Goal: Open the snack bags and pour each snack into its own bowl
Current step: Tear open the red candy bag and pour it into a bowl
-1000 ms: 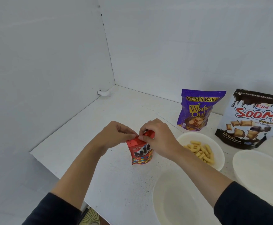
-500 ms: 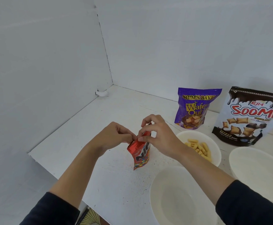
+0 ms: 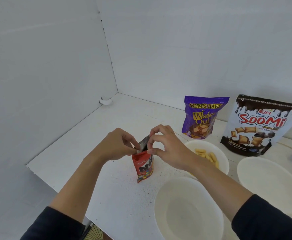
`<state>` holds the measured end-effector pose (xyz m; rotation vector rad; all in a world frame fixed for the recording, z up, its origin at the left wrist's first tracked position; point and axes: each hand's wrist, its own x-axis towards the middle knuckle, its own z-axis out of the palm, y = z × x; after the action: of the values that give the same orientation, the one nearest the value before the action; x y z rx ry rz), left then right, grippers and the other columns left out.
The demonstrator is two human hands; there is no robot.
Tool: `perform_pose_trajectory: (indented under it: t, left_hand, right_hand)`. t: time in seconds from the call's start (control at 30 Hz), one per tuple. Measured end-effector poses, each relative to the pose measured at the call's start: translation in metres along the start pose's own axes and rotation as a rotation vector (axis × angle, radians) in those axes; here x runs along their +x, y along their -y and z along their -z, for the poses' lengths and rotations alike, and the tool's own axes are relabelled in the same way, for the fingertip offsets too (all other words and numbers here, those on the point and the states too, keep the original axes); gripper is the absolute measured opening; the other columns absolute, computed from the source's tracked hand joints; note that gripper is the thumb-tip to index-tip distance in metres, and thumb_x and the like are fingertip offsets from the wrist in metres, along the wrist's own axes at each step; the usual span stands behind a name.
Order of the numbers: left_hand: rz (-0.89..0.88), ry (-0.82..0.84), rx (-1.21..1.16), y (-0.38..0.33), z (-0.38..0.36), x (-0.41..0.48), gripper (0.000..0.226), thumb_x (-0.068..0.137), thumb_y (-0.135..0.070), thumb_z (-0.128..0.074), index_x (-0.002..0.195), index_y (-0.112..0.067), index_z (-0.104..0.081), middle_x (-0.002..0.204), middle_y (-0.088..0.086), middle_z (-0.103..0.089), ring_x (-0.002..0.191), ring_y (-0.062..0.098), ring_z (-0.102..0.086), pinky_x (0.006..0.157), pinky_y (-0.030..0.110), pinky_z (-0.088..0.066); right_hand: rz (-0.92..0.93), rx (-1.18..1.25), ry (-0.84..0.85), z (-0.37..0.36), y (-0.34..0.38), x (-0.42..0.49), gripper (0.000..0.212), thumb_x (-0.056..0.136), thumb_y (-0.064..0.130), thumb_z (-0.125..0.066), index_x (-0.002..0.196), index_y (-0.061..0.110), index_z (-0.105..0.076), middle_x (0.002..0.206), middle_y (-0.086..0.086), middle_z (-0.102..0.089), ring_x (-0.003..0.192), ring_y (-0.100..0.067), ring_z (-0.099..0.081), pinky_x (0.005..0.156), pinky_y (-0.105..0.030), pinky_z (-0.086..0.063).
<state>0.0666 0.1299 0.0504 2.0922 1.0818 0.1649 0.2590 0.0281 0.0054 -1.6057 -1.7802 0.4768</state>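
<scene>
A small glossy red foil snack bag (image 3: 144,168) stands upright on the speckled white table (image 3: 107,129), left of a smooth round white bowl (image 3: 160,210), and its mouth is parted to show a silver lining. The left hand (image 3: 117,144) pinches the left lip of the mouth between thumb and fingertips, while the right hand (image 3: 167,146) pinches the right lip with thumb and forefinger, its other fingers arched above. The far bowl (image 3: 224,159) holds pale stick-shaped snacks, and a purple pouch (image 3: 202,116) and a black-and-white pouch (image 3: 259,123) stand at the far wall.
</scene>
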Motion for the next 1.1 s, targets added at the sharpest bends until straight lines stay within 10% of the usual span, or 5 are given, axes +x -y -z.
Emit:
perform_pose_trajectory:
  t: [0.2, 0.43, 0.97, 1.1]
  left_hand:
    - [-0.095, 0.068, -0.019, -0.015, -0.010, 0.000, 0.028, 0.086, -0.008, -0.070, 0.098, -0.031, -0.081, 0.094, -0.018, -0.075, 0.068, 0.011, -0.070, 0.047, 0.012, -0.042]
    - [-0.154, -0.043, 0.088, -0.021, -0.015, 0.009, 0.026, 0.089, -0.011, -0.070, 0.083, -0.034, -0.081, 0.086, -0.012, -0.078, 0.072, 0.010, -0.073, 0.066, 0.030, -0.062]
    - [-0.098, -0.164, 0.006, -0.010, -0.013, 0.011, 0.033, 0.087, -0.003, -0.062, 0.091, -0.030, -0.081, 0.095, -0.016, -0.075, 0.049, 0.004, -0.063, 0.047, 0.009, -0.043]
    - [-0.104, -0.223, 0.028, -0.008, -0.013, 0.013, 0.037, 0.085, 0.002, -0.061, 0.086, -0.031, -0.079, 0.096, -0.015, -0.073, 0.046, 0.005, -0.059, 0.046, 0.011, -0.044]
  right_hand:
    - [-0.003, -0.013, -0.063, -0.002, 0.002, -0.005, 0.011, 0.086, 0.033, -0.077, 0.095, 0.028, -0.072, 0.115, 0.015, -0.045, 0.118, -0.010, -0.038, 0.102, -0.034, -0.036]
    - [0.039, -0.092, -0.009, 0.004, 0.003, 0.001, 0.009, 0.087, 0.033, -0.076, 0.087, 0.028, -0.069, 0.118, 0.013, -0.044, 0.120, -0.012, -0.036, 0.101, -0.044, -0.039]
    - [0.038, -0.071, 0.039, 0.011, 0.003, -0.002, 0.012, 0.084, 0.030, -0.079, 0.091, 0.031, -0.070, 0.130, 0.014, -0.039, 0.128, -0.009, -0.031, 0.099, -0.013, -0.024]
    - [0.066, -0.090, 0.079, 0.007, -0.002, -0.003, 0.010, 0.084, 0.030, -0.080, 0.084, 0.026, -0.071, 0.133, 0.010, -0.040, 0.129, -0.011, -0.029, 0.104, -0.027, -0.028]
